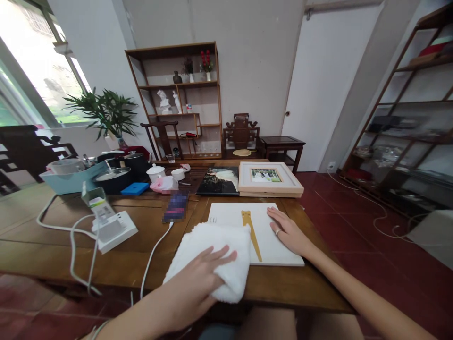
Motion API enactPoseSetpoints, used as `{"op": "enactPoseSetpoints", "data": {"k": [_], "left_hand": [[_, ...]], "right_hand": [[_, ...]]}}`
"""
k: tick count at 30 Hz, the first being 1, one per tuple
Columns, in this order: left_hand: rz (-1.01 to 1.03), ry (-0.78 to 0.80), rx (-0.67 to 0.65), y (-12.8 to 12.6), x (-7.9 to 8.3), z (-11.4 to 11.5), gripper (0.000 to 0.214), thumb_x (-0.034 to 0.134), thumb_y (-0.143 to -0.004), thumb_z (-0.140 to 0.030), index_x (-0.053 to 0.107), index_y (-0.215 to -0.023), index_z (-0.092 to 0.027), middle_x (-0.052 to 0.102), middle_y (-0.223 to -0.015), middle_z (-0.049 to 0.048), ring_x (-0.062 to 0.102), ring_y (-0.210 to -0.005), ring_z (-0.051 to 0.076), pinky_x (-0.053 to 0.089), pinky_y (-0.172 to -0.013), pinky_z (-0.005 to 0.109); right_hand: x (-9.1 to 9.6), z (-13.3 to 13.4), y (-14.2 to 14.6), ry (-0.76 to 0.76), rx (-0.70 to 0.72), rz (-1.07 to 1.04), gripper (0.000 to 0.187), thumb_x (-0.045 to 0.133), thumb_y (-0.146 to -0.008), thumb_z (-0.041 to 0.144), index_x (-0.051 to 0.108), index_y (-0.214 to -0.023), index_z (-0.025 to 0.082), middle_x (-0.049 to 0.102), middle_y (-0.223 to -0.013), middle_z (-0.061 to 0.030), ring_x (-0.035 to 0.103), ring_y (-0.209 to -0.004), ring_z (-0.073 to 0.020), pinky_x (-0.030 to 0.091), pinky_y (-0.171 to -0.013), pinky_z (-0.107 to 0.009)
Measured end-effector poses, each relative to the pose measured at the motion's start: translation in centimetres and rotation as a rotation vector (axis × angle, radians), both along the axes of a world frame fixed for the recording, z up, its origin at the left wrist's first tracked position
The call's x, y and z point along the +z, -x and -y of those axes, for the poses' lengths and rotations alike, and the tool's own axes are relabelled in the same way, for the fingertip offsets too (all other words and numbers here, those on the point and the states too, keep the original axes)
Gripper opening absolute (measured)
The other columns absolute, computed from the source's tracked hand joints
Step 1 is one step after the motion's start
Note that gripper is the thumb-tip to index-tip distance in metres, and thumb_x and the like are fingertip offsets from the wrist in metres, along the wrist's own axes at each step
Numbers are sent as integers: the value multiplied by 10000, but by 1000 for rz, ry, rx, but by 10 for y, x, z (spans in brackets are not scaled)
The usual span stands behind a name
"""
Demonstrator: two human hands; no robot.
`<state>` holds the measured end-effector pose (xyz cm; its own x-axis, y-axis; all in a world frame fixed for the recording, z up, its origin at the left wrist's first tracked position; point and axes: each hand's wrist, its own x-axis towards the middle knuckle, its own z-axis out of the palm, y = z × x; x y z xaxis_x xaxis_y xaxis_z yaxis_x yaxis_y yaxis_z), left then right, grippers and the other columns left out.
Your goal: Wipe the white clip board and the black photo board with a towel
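Observation:
My left hand (pixel 198 278) lies flat, fingers stretched out, on a fluffy white towel (pixel 215 257) at the near edge of the wooden table (pixel 148 226). The towel covers the left part of a white board (pixel 264 226) that lies flat on the table and carries a narrow tan strip (pixel 252 233). My right hand (pixel 288 231), a ring on one finger, rests open and flat on the board's right side.
Behind the board lie a framed photo (pixel 269 178) and a dark picture panel (pixel 219 182). To the left are a white power strip (pixel 115 231) with cables, a blue tray (pixel 69 177), pots and teaware. Shelves and chairs stand at the back wall.

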<state>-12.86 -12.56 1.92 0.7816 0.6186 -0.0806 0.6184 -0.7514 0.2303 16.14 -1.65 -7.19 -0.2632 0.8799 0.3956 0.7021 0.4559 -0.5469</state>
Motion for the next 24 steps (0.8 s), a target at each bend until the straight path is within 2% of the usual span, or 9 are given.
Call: {"op": "enactPoseSetpoints", "data": {"k": [3, 6, 10, 13, 16, 20, 24], "left_hand": [[88, -15, 62, 1, -6, -13, 313, 490, -738, -78, 604, -1001, -203, 300, -1417, 26, 211, -1316, 177, 230, -1067, 329], [169, -67, 150, -2, -14, -43, 246, 515, -787, -229, 610, -1000, -151, 223, -1440, 103, 232, -1307, 231, 266, -1045, 341], [134, -120, 130, -5, -19, -87, 276, 457, -829, -247, 605, -1038, -143, 231, -1435, 120, 152, -1327, 257, 206, -1059, 392], [60, -154, 130, -5, -19, -112, 312, 392, -870, -270, 565, -1102, -156, 229, -1435, 113, 93, -1334, 263, 180, -1057, 426], [-23, -225, 136, -6, -17, -126, 316, 345, -887, -243, 552, -1100, -136, 312, -1400, 126, 139, -1328, 256, 196, -1051, 420], [-91, -315, 126, -5, -14, -137, 296, 332, -879, -205, 566, -1043, -126, 482, -1276, 128, 288, -1282, 240, 301, -1004, 374], [-101, -328, 129, -3, -13, -142, 289, 341, -864, -186, 556, -1041, -108, 495, -1254, 154, 380, -1227, 247, 338, -974, 372]], "right_hand": [[0, 0, 0, -6, 0, -6, 421, 394, -834, 263, 477, -1227, 139, 434, -1318, -111, 330, -1255, -213, 273, -1047, -438], [0, 0, 0, -9, 4, -12, 419, 400, -830, 261, 485, -1222, 140, 440, -1313, -113, 335, -1253, -215, 270, -1048, -438], [1, 1, 0, -11, 1, 2, 415, 395, -832, 254, 480, -1226, 155, 437, -1317, -102, 333, -1255, -208, 275, -1046, -437], [1, 1, 0, -6, -1, 6, 416, 392, -834, 257, 478, -1227, 149, 436, -1318, -106, 326, -1258, -209, 274, -1046, -438], [1, 1, -1, 1, 8, -11, 417, 396, -834, 261, 477, -1229, 152, 436, -1318, -105, 324, -1259, -213, 270, -1047, -441], [-1, 0, -1, -3, 19, -39, 412, 408, -829, 257, 482, -1225, 174, 435, -1321, -93, 325, -1258, -216, 259, -1049, -450], [0, 0, -1, -5, 18, -56, 409, 415, -824, 264, 492, -1215, 174, 441, -1316, -93, 330, -1255, -223, 259, -1048, -454]]}}
